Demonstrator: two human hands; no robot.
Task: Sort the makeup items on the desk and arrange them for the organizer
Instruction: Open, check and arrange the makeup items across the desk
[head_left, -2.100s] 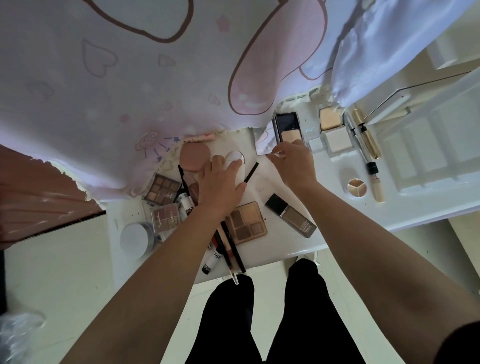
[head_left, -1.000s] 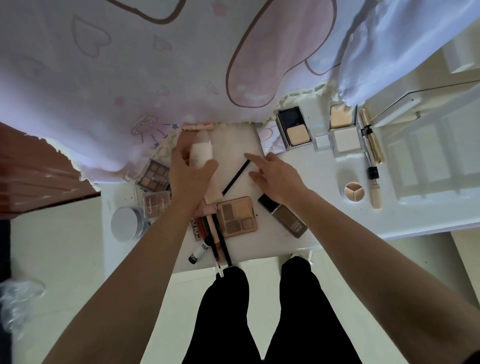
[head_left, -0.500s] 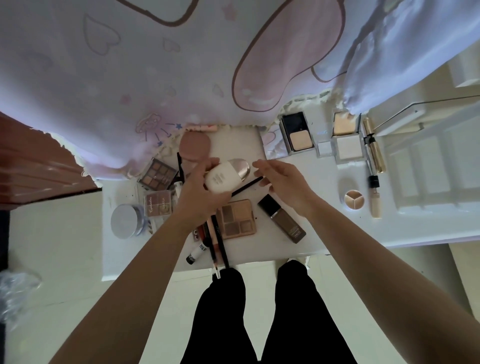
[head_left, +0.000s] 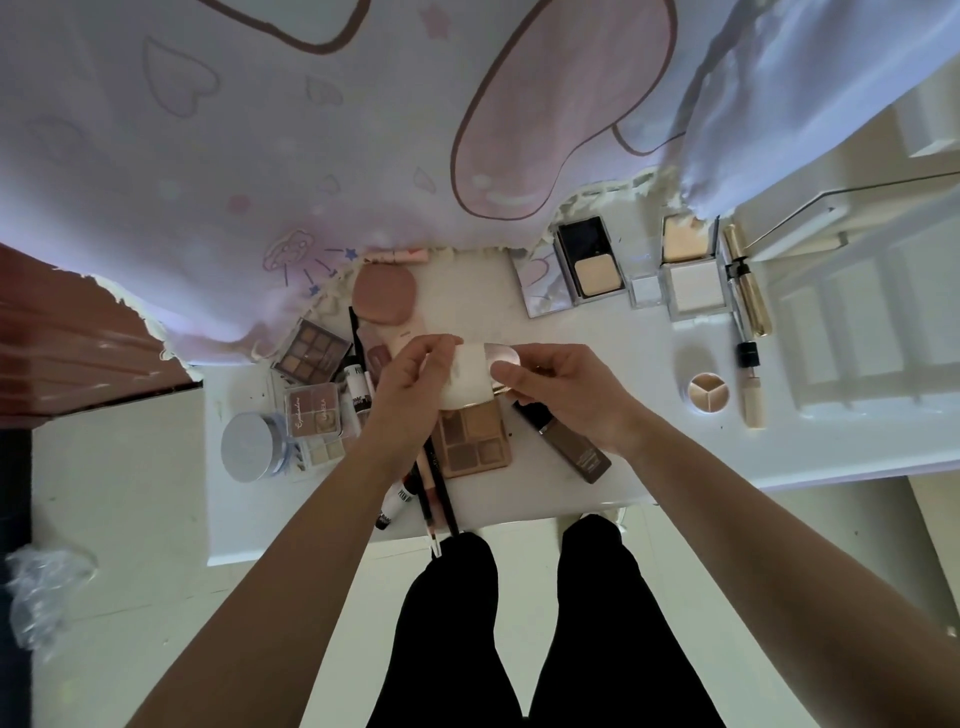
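A white bottle with a rounded silver cap (head_left: 475, 374) is lifted above the white desk (head_left: 530, 306). My left hand (head_left: 410, 387) grips its white body, and my right hand (head_left: 561, 389) holds the capped end, thumb on the cap. Under the hands lie a brown eyeshadow palette (head_left: 475, 441) and a brown foundation bottle (head_left: 571, 449). To the left sit two more palettes (head_left: 310, 351), tubes and pencils (head_left: 439, 493). A pink cushion compact (head_left: 383, 296) lies behind.
Open powder compacts (head_left: 592, 265), a white palette (head_left: 693, 286), a gold mascara (head_left: 748, 291), a round three-part pot (head_left: 709, 392) and a concealer tube (head_left: 752, 395) line the right side. A silver-lidded jar (head_left: 249, 452) sits at the left. A printed curtain hangs behind; a white organizer (head_left: 857, 332) stands at the right.
My left hand picked the white bottle up off the desk and turned it sideways. My right hand came over from the desk and took hold of its capped end.
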